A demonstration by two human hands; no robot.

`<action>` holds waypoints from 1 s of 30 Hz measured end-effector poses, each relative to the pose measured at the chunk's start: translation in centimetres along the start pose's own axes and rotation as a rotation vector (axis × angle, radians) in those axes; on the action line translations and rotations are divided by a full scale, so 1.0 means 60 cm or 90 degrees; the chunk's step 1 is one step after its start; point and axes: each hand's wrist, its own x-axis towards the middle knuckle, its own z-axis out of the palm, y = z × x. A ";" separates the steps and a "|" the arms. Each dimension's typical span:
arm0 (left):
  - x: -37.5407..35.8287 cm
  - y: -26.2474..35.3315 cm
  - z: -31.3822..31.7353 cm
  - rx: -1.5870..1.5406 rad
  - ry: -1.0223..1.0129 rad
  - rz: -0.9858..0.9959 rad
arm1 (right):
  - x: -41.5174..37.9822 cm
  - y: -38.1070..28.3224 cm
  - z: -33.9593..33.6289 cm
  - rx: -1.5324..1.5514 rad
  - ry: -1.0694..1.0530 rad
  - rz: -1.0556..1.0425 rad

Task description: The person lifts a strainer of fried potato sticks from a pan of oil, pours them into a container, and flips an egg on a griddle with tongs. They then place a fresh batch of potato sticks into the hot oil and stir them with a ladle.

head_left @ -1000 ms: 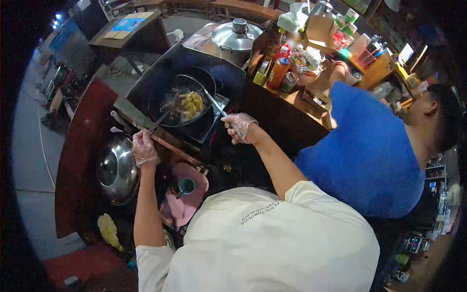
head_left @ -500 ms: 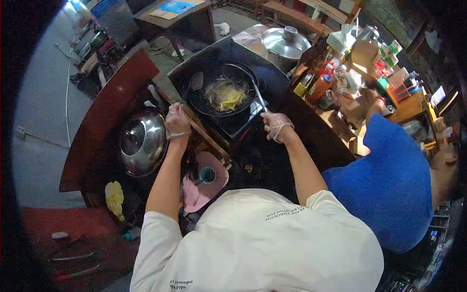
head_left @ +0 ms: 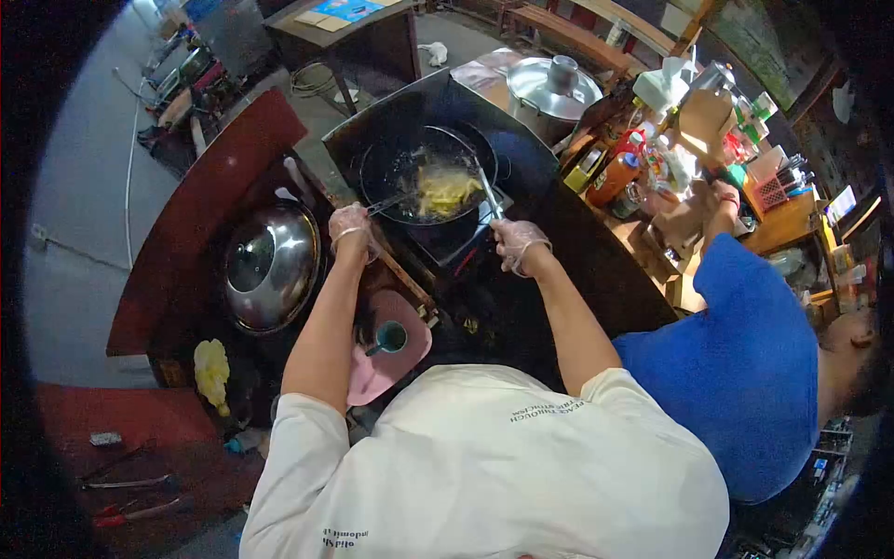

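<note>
Food [head_left: 449, 193], yellow, sits in one dark wok [head_left: 384, 172] at upper centre. Two gloved hands grip utensils reaching it: left hand [head_left: 354, 230] closed around one dark utensil [head_left: 387, 203], right hand [head_left: 520, 247] around one metal utensil [head_left: 489, 194]. One domed lid [head_left: 273, 267] lies centre-left, one mug [head_left: 391, 336] below centre, one lidded pot [head_left: 549, 93] upper right of centre.

- Wok [head_left: 374, 175] on the stove [head_left: 456, 252], with food [head_left: 449, 193] in it.
- Pan lid [head_left: 270, 279] left of the wok.
- Tray [head_left: 415, 326] with 1 cup [head_left: 391, 336] on it, nearer than the wok, right of the pan lid.
- Pot [head_left: 542, 121] behind the wok, to the right.
- Counter [head_left: 691, 294] right of the wok, bearing 1 bottle [head_left: 612, 181] and, farther right, 1 basket [head_left: 769, 193].
- Table [head_left: 372, 26] beyond the wok, to the left.
</note>
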 end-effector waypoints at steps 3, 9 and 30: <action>-0.077 0.068 0.024 0.138 0.009 0.020 | -0.046 -0.012 -0.014 0.042 -0.049 0.011; -0.079 0.089 -0.009 0.317 -0.004 0.203 | -0.063 -0.019 -0.072 0.131 -0.176 0.064; -0.154 0.147 0.011 0.809 0.093 0.516 | -0.020 0.018 -0.008 -0.030 -0.009 -0.050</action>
